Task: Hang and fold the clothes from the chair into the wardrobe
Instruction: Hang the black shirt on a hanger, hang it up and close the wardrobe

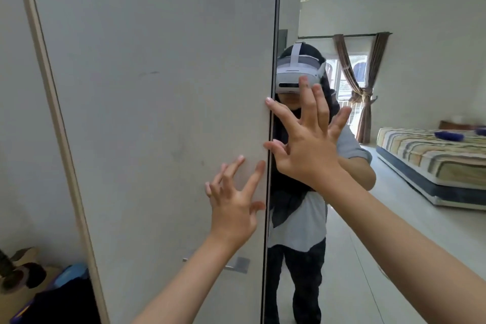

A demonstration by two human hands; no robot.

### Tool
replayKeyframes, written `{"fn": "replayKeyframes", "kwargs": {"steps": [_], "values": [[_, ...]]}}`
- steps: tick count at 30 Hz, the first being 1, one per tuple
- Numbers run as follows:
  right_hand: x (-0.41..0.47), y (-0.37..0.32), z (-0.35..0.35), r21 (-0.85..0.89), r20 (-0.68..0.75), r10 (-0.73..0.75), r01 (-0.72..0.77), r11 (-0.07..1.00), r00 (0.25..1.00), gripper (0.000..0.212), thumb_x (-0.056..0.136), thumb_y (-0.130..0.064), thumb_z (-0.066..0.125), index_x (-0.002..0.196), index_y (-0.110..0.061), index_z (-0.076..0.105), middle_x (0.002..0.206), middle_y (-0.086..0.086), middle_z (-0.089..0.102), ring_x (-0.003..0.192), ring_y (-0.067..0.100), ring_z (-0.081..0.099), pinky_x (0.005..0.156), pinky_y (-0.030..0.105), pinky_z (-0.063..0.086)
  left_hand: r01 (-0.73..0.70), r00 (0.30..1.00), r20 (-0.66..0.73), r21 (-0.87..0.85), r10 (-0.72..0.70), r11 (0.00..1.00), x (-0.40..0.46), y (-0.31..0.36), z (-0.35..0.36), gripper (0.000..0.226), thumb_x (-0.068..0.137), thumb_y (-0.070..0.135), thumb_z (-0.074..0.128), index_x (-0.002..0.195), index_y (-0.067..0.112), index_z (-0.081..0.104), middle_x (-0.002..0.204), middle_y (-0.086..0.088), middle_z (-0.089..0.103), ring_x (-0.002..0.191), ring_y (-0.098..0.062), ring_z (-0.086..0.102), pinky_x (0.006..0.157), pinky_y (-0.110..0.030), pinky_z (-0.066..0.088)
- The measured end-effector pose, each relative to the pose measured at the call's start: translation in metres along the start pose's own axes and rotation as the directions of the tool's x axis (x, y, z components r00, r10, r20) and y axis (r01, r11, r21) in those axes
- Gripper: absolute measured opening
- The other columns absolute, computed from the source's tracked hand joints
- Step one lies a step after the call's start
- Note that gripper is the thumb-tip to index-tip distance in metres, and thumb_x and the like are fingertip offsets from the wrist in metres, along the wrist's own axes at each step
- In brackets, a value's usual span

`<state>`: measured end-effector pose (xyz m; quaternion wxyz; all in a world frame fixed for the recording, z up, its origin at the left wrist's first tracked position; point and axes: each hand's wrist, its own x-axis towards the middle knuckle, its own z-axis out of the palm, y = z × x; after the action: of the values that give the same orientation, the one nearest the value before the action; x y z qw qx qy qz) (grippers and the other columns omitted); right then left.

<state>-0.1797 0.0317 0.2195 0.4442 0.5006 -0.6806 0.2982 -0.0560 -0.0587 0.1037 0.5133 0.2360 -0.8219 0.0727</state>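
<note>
A pale grey wardrobe door [157,87] fills the left and middle of the head view. Beside it on the right is a mirrored door [302,258] that reflects a person wearing a headset. My left hand [234,202] is spread with its fingertips on the grey door near its right edge. My right hand [307,144] is spread higher up, with fingertips at the seam between the two doors. Both hands hold nothing. A small metal handle [236,264] sits low on the grey door. No clothes or chair from the task are in sight.
At the lower left, past the door's left edge, a gap shows dark items and a blue object [71,275] on a shelf. The mirror reflects a bed [431,155] with a striped mattress, a curtained window [355,73] and tiled floor.
</note>
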Motion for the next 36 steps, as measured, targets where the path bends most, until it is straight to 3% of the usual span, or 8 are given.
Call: {"fn": "replayKeyframes", "kwargs": {"steps": [6, 10, 15, 17, 21, 27, 33, 36], "values": [[0.000, -0.011, -0.001, 0.042, 0.095, 0.036, -0.040, 0.998, 0.995, 0.082, 0.076, -0.039, 0.062, 0.145, -0.046, 0.019, 0.160, 0.005, -0.017, 0.145, 0.026, -0.021, 0.103, 0.069, -0.015, 0.005, 0.999, 0.039, -0.026, -0.004, 1.000, -0.002, -0.002, -0.003, 0.095, 0.062, 0.022, 0.083, 0.142, 0.036, 0.033, 0.143, -0.007, 0.023, 0.126, -0.036, 0.024, 0.086, -0.066, 0.041], [-0.007, -0.007, -0.017, 0.006, 0.157, 0.010, -0.011, 1.000, 0.988, 0.076, 0.084, -0.044, 0.060, 0.148, -0.045, 0.018, 0.160, 0.001, -0.015, 0.147, 0.022, -0.018, 0.108, 0.069, -0.005, 0.050, 0.996, 0.082, -0.174, -0.036, 0.984, -0.008, 0.008, -0.010, 0.088, 0.067, 0.014, 0.079, 0.142, 0.031, 0.036, 0.148, -0.006, 0.018, 0.132, -0.038, 0.016, 0.094, -0.068, 0.037], [-0.048, 0.005, -0.052, 0.021, 0.219, 0.038, -0.044, 0.999, 0.975, 0.068, 0.087, -0.045, 0.055, 0.148, -0.038, 0.027, 0.162, -0.001, 0.003, 0.149, 0.022, 0.005, 0.112, 0.061, 0.000, 0.055, 0.995, 0.100, -0.453, -0.011, 0.890, -0.031, 0.049, -0.006, 0.074, 0.075, 0.012, 0.072, 0.141, 0.021, 0.040, 0.149, -0.005, 0.021, 0.132, -0.029, 0.022, 0.105, -0.039, 0.031], [-0.074, 0.018, -0.069, -0.037, 0.258, 0.088, -0.081, 0.996, 0.962, 0.066, 0.087, -0.044, 0.055, 0.148, -0.033, 0.029, 0.161, 0.000, 0.011, 0.147, 0.023, 0.013, 0.112, 0.060, 0.004, 0.065, 0.988, 0.152, -0.533, 0.020, 0.844, -0.044, 0.074, 0.000, 0.071, 0.076, 0.013, 0.070, 0.140, 0.020, 0.041, 0.150, -0.005, 0.023, 0.132, -0.027, 0.023, 0.105, -0.036, 0.029], [-0.130, 0.053, -0.116, -0.203, 0.339, 0.281, -0.222, 0.954, 0.898, 0.065, 0.090, -0.046, 0.055, 0.147, -0.034, 0.028, 0.159, 0.000, 0.018, 0.145, 0.023, 0.018, 0.114, 0.062, 0.011, 0.071, 0.961, 0.252, -0.633, 0.118, 0.771, -0.067, 0.131, 0.008, 0.069, 0.079, 0.017, 0.067, 0.142, 0.021, 0.038, 0.150, -0.005, 0.024, 0.134, -0.027, 0.021, 0.103, -0.036, 0.029], [-0.209, 0.108, -0.191, -0.399, 0.351, 0.514, -0.372, 0.838, 0.782, 0.064, 0.091, -0.046, 0.053, 0.148, -0.033, 0.027, 0.155, 0.006, 0.027, 0.140, 0.025, 0.027, 0.113, 0.056, 0.020, 0.091, 0.905, 0.335, -0.756, 0.264, 0.648, -0.092, 0.220, 0.015, 0.066, 0.083, 0.020, 0.064, 0.142, 0.018, 0.035, 0.150, -0.005, 0.025, 0.137, -0.024, 0.022, 0.102, -0.029, 0.026], [-0.276, 0.157, -0.238, -0.504, 0.383, 0.636, -0.426, 0.752, 0.670, 0.062, 0.092, -0.044, 0.050, 0.148, -0.030, 0.026, 0.152, 0.006, 0.032, 0.139, 0.026, 0.030, 0.111, 0.050, 0.020, 0.159, 0.817, 0.416, -0.828, 0.399, 0.538, -0.118, 0.300, 0.035, 0.066, 0.086, 0.023, 0.062, 0.144, 0.019, 0.031, 0.147, -0.005, 0.029, 0.136, -0.020, 0.030, 0.101, -0.025, 0.030], [-0.300, 0.177, -0.242, -0.504, 0.420, 0.672, -0.459, 0.732, 0.610, 0.061, 0.093, -0.044, 0.048, 0.148, -0.032, 0.023, 0.151, 0.004, 0.032, 0.140, 0.023, 0.025, 0.113, 0.053, 0.018, 0.227, 0.781, 0.471, -0.825, 0.409, 0.517, -0.127, 0.325, 0.049, 0.065, 0.087, 0.020, 0.062, 0.144, 0.015, 0.031, 0.145, -0.007, 0.032, 0.135, -0.019, 0.033, 0.102, -0.024, 0.031]]}}
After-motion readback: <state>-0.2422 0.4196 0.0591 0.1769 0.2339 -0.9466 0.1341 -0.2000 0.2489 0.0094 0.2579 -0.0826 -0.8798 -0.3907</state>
